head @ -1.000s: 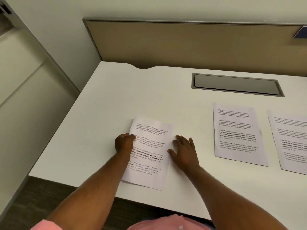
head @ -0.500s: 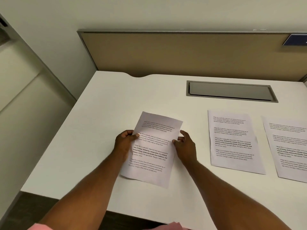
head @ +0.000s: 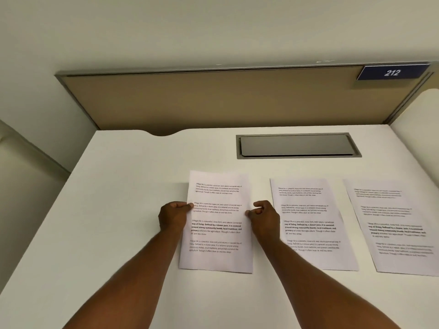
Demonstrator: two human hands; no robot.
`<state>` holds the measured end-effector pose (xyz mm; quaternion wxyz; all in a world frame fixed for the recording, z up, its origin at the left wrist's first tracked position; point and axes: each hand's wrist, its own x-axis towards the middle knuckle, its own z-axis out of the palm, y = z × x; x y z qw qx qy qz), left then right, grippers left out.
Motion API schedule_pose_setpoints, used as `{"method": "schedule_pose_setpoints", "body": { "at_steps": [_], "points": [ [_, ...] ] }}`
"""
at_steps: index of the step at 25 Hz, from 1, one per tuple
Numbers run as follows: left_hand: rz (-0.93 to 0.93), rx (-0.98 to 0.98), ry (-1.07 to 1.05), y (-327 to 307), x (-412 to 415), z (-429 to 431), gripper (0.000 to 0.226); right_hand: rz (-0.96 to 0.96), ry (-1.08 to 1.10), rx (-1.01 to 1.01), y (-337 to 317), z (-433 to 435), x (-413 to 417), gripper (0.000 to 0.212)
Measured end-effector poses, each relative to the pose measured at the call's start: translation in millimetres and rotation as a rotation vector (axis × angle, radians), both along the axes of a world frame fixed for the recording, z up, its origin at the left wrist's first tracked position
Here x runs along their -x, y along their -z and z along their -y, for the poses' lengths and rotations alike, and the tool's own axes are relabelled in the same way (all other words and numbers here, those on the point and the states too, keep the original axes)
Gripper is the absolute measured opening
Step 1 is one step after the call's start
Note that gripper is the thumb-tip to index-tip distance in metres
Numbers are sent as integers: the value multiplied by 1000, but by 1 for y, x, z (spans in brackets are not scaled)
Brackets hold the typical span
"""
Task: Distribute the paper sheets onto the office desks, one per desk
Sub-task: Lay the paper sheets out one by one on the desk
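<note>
Now both hands, left (head: pixel 173 217) and right (head: pixel 263 216), grip the sheet's (head: pixel 217 260) side edges; desk (head: pixel 114 210) bare leftward.

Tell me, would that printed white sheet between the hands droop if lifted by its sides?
Probably. The printed white paper sheet looks thin and lies flat on the smooth white desk, so it would likely sag and slide easily. The left hand and right hand pinch opposite edges, which should limit drooping. Likely very light.

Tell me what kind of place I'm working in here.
Most likely an office cubicle: a white desk backed by a tan partition panel, a blue number plate reading 212, and a recessed cable hatch.
</note>
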<state>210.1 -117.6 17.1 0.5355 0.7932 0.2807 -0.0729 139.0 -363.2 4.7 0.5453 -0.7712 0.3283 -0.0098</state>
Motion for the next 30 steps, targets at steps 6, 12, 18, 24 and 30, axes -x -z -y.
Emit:
{"method": "schedule_pose_setpoints", "body": {
  "at_steps": [6,12,18,24,30],
  "points": [
    [-27,-186,150,12,-28,25,22,-60,1,97,11,21,-19,27],
    [-73,-427,258,26,-22,32,22,-118,-28,164,17,24,-23,31],
    [73,-621,291,28,-9,34,36,-32,-162,350,18,22,-12,37],
    [338,-799,523,32,25,39,63,-26,-348,745,5,25,8,56],
    [410,-860,770,33,57,63,82,-123,-545,853,2,36,48,86]
  ]
}}
